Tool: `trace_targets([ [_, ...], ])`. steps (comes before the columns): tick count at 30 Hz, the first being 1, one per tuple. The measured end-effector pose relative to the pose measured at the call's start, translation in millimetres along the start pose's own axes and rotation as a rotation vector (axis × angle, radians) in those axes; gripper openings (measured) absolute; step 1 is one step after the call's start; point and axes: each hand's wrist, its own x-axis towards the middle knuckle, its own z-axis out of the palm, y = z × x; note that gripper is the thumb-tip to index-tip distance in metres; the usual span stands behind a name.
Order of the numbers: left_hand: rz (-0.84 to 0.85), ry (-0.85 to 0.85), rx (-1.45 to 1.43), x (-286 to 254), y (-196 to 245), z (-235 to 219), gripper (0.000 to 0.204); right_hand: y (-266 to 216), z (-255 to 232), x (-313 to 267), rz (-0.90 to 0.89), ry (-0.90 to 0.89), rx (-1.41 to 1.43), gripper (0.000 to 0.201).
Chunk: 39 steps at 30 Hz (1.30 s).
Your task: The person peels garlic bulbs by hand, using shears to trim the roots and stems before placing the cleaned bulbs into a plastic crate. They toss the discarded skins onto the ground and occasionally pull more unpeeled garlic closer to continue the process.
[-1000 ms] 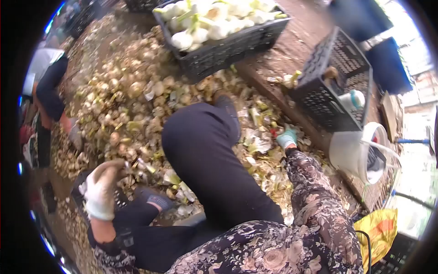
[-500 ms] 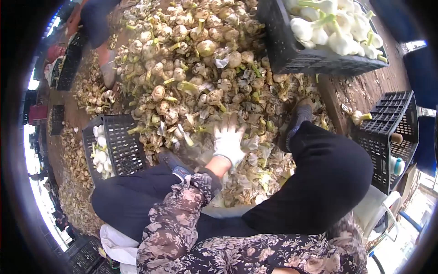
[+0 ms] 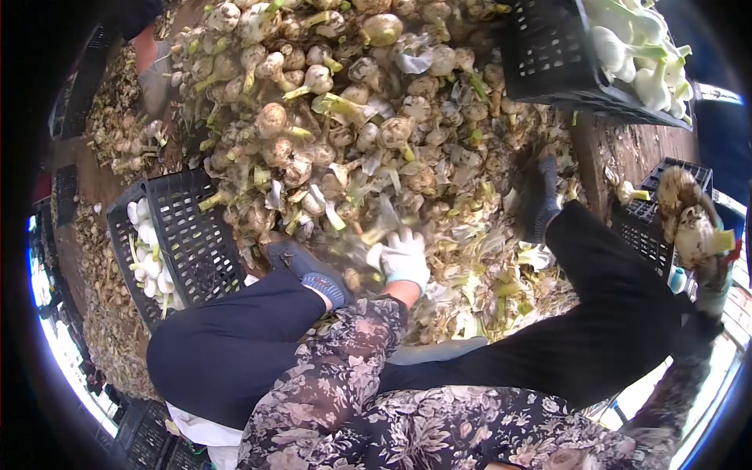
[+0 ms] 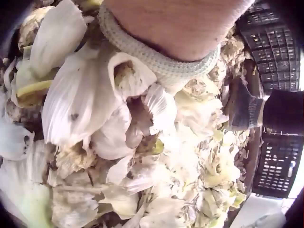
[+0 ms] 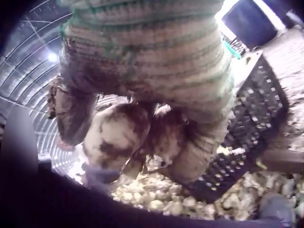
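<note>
My right hand (image 5: pixel 147 61): in a soiled, striped glove, at the right edge of the head view, fingers curled closely round dirty garlic bulbs (image 3: pixel 695 235). A bit of red shows beside the glove, too small to identify.
My left hand (image 3: pixel 403 258): in a white glove, low among the loose husks (image 4: pixel 80 104), thumb set apart from the fingers. The fingertips are hidden in the wrist view, so I cannot tell whether they have hold of anything.
Garlic heap (image 3: pixel 313 117): earth-stained bulbs with cut stems spread ahead of me, beyond my left hand; torn papery skins cover the ground between my legs.
Left crate (image 3: pixel 192 235): black, perforated, holding clean white bulbs, against the heap's left side; my bent left leg (image 3: pixel 227 337) hides its near end.
Upper right crate (image 3: pixel 548 59): black too, filled with large white bulbs, at the heap's far right.
Right-side crate (image 3: pixel 638 235): black, partly blocked from sight by the bulbs in my right hand.
My right leg (image 3: pixel 595 305): in dark trousers, stretching across between the husks and my right hand.
Another person's foot (image 3: pixel 153 82): upper left, beside smaller bulbs.
</note>
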Motion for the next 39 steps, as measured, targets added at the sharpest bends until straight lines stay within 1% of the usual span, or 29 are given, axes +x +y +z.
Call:
trace_targets([
  [1,0.001,-0.004,-0.017,-8.1,3.8,-9.1,0.028,-21.3,10.6,25.3,-0.057,-0.143,0.028,0.067],
  [3,0.090,-0.192,-0.083,-12.4,8.4,-10.3,0.027,-51.3,46.1,72.3,-0.156,-0.384,0.089,0.066],
  [5,0.065,-0.700,-0.405,-14.9,10.8,9.1,0.031,-67.4,87.7,125.7,-0.249,-0.579,0.169,0.064],
  [7,0.230,-0.670,-0.382,-35.7,23.1,25.2,0.039,-72.3,127.6,174.2,-0.322,-0.719,0.262,0.062],
  [8,0.246,-0.676,-0.438,-38.9,28.1,28.1,0.042,-71.9,153.4,196.3,-0.344,-0.779,0.319,0.061],
  [9,0.261,-0.682,-0.495,-41.8,33.1,31.4,0.044,-77.7,176.0,211.8,-0.348,-0.737,0.308,0.060],
  [10,0.260,-0.654,-0.530,-43.3,36.6,13.6,0.050,-76.5,198.5,219.3,-0.333,-0.652,0.276,0.058],
  [11,0.248,-0.503,-0.528,-49.7,46.3,24.8,0.056,-75.8,216.8,220.7,-0.309,-0.568,0.244,0.057],
  [12,0.342,-0.672,-0.486,-48.9,46.4,-0.8,0.070,-72.4,233.7,217.8,-0.268,-0.493,0.199,0.056],
  [13,0.378,-0.798,-0.527,-48.7,50.1,-15.2,0.066,-65.1,248.1,209.9,-0.212,-0.435,0.132,0.056],
  [15,0.541,-0.801,-0.519,-60.8,63.5,-5.9,0.074,-39.3,277.7,186.5,-0.079,-0.394,-0.078,0.055],
  [17,0.485,-0.279,-0.537,-95.2,79.6,10.4,0.069,-5.5,318.4,165.5,-0.088,-0.464,-0.327,0.056],
  [19,0.806,-0.823,-0.719,-78.0,61.6,-34.1,0.052,38.8,374.0,158.4,-0.426,-0.415,-0.511,0.055],
  [21,0.848,-0.847,-0.647,-82.5,62.1,-27.9,0.052,64.2,402.8,153.7,-0.508,-0.412,-0.855,0.055],
  [22,0.851,-0.831,-0.598,-82.8,62.2,-23.9,0.052,78.9,409.0,151.2,-0.435,-0.423,-0.848,0.049],
  [23,0.854,-0.812,-0.554,-82.6,62.1,-19.3,0.052,96.3,404.7,146.3,-0.542,-0.386,-0.905,0.039],
  [25,0.847,-0.805,-0.488,-82.1,65.8,-8.9,0.052,105.1,382.0,128.4,-0.449,-0.530,-0.974,0.036],
  [26,0.784,-0.839,-0.490,-82.8,71.7,-6.0,0.054,125.1,371.8,117.1,-0.462,-0.500,-1.027,0.046],
  [27,0.721,-0.869,-0.492,-82.0,78.5,-3.0,0.056,140.5,358.4,102.8,-0.416,-0.455,-1.064,0.050],
  [28,0.660,-1.016,-0.393,-73.8,68.0,-39.0,0.059,136.7,344.0,93.9,-0.244,-0.540,-1.111,0.050],
  [29,0.629,-0.934,-0.415,-73.3,67.2,-47.6,0.045,132.4,331.6,88.1,-0.071,-0.622,-1.151,0.051],
  [31,0.672,-0.828,-0.434,-68.1,68.6,-43.4,0.043,137.5,316.1,85.1,0.136,-0.740,-1.191,0.059],
  [32,0.569,-0.845,-0.463,-64.3,66.7,-48.1,0.039,159.6,311.9,80.6,0.193,-0.722,-1.150,0.062],
  [33,0.532,-0.857,-0.500,-58.7,67.0,-39.1,0.039,168.4,308.0,75.4,0.201,-0.719,-1.154,0.062],
  [35,0.397,-0.425,-0.130,-60.9,62.6,-29.1,0.045,178.7,300.8,65.8,0.368,-0.698,-1.029,0.062],
  [36,0.369,-0.448,-0.091,-54.9,56.5,-18.2,0.051,191.7,299.9,54.7,0.374,-0.787,-1.167,0.053],
  [37,0.344,-0.472,-0.049,-48.3,43.0,-20.9,0.058,170.9,289.8,56.4,0.503,-1.016,-1.144,0.057],
  [38,0.200,-0.581,-0.289,-50.4,32.3,-25.8,0.067,205.8,286.9,42.4,0.569,-0.919,-1.120,0.049],
  [39,0.159,-0.823,-0.271,-43.8,28.6,-17.3,0.072,204.5,285.0,35.5,0.622,-0.913,-1.130,0.047],
])
